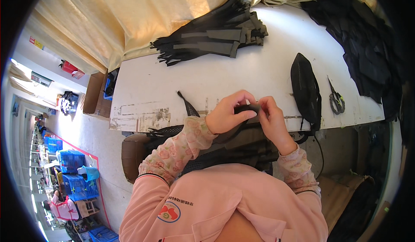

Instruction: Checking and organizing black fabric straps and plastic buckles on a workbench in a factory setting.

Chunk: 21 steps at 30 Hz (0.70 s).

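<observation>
Both hands are together over the near edge of the white table. A dark piece of fabric (256, 108) is pinched between them, part of it hidden by the fingers. My left hand (231, 112) is closed on its left side, thumb on top. My right hand (272, 120) grips its right end with the fingertips. Beside my left wrist, a black mesh strap (186, 103) lies on the table. Below my hands, more dark fabric (242, 144) hangs over the edge and across my lap.
The white table (225, 78) carries a stack of black and grey fabric pieces (216, 34) at the back. On the right lie a black pouch (304, 90), scissors (336, 99) and a black fabric heap (359, 39). Cardboard boxes (134, 155) and blue crates (80, 186) stand left.
</observation>
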{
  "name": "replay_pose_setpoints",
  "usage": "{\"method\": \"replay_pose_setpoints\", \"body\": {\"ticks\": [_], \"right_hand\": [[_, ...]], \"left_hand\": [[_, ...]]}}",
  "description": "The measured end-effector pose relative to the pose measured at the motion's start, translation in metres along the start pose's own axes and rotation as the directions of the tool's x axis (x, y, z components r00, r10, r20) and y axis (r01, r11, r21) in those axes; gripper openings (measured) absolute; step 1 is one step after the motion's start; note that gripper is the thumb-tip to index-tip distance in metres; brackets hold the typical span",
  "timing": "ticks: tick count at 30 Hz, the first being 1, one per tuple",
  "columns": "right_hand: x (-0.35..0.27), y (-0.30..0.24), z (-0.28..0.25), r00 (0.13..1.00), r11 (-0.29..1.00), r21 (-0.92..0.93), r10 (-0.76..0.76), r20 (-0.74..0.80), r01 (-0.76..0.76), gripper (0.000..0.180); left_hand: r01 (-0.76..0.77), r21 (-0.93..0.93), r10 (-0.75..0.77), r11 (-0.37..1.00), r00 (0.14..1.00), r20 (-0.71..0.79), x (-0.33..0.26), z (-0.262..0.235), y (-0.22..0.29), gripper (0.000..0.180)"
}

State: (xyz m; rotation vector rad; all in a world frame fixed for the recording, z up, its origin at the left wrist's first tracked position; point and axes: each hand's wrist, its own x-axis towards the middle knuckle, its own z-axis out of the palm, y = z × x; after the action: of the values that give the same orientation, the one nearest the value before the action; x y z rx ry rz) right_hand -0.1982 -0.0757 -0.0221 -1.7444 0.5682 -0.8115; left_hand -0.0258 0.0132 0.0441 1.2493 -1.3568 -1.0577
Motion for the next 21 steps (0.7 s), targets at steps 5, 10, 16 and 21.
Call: {"method": "replay_pose_setpoints", "body": {"ticks": [5, 10, 16, 21], "right_hand": [[0.007, -0.011, -0.012, 0.989, 0.951, 0.272, 0.15, 0.006, -0.146, 0.014], [0.003, -0.027, 0.0, 0.977, 0.945, 0.249, 0.2, 0.077, -0.213, 0.019], [-0.005, -0.017, -0.032, 0.993, 0.993, 0.016, 0.119, 0.0, -0.119, 0.02], [-0.018, -0.007, -0.038, 0.986, 0.576, -0.816, 0.112, 0.127, 0.04, 0.031]], "left_hand": [[0.151, 0.186, -0.151, 0.971, 0.988, -0.013, 0.007, -0.011, -0.017, 0.025], [0.285, 0.009, -0.285, 0.959, 0.959, 0.003, 0.007, -0.008, -0.019, 0.028], [0.173, 0.394, -0.215, 0.903, 0.975, 0.063, -0.023, -0.02, -0.019, 0.049], [0.106, 0.831, -0.195, 0.547, 0.981, 0.004, -0.101, -0.025, -0.082, 0.061]]}}
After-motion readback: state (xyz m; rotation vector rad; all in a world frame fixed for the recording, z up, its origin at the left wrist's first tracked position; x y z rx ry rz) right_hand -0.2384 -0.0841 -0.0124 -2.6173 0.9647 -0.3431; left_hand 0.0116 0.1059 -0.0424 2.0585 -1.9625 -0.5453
